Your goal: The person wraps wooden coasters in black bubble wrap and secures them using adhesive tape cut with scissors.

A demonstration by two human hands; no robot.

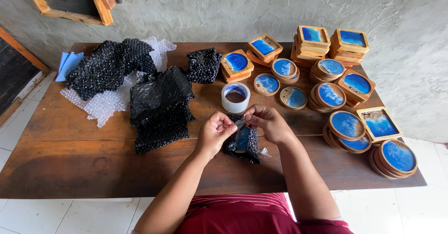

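1. Fingertips of both hands meet over a short strip of clear sticky tape [240, 121]. The left hand [215, 132] is curled tight, thumb and forefinger pinching one end. The right hand [267, 122] pinches the other end the same way. Neither hand is slack.

2. Just beneath the fingers lies a round wooden coaster with a blue resin face, half wrapped in black bubble wrap [242, 143]. It sits on the dark wooden table [84, 164] at the near edge, in front of the person. The blue face shows through a gap, so the wrap looks not yet closed, and no tape is visible on it.

3. Just beyond the hands stands a roll of clear packing tape [235, 96], upright on its flat side.

4. Left of it: a stack of folded black bubble wrap sheets [161, 110], a looser heap of black and clear bubble wrap [109, 73], and one small black-wrapped bundle [204, 65], which looks finished.

5. Right side: many bare round and square wooden coasters with blue resin [326, 70], in stacks and singly. Judging by this, one piece looks done, one is in hand, and most are left.
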